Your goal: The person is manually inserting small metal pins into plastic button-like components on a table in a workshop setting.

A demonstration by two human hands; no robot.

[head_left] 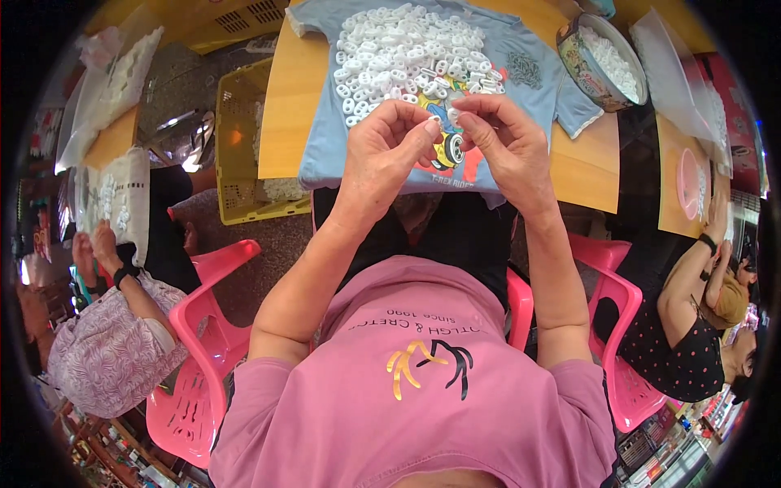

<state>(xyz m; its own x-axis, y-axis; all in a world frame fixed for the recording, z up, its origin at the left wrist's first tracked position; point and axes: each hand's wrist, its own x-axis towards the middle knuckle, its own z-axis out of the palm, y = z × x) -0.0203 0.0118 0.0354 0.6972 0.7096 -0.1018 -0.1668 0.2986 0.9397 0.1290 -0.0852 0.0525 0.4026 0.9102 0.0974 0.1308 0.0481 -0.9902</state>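
A heap of small white oval plastic pieces (403,49), many with two holes, lies on a light blue T-shirt (321,146) spread over the wooden table. Just on the near side of the heap, my left hand (389,154) is closed in a pinch on a small white plastic piece (435,120). Facing it, my right hand (511,150) pinches another white piece (454,116) between thumb and forefinger. A narrow gap separates the fingertips. The exact shape of both held pieces is partly covered by my fingers.
A round tin (602,61) of white pieces stands at the table's right. A yellow crate (236,146) is on the floor to the left. Pink chairs (203,333) flank me, with people working at side tables; a pink basin (692,183) sits on the right one.
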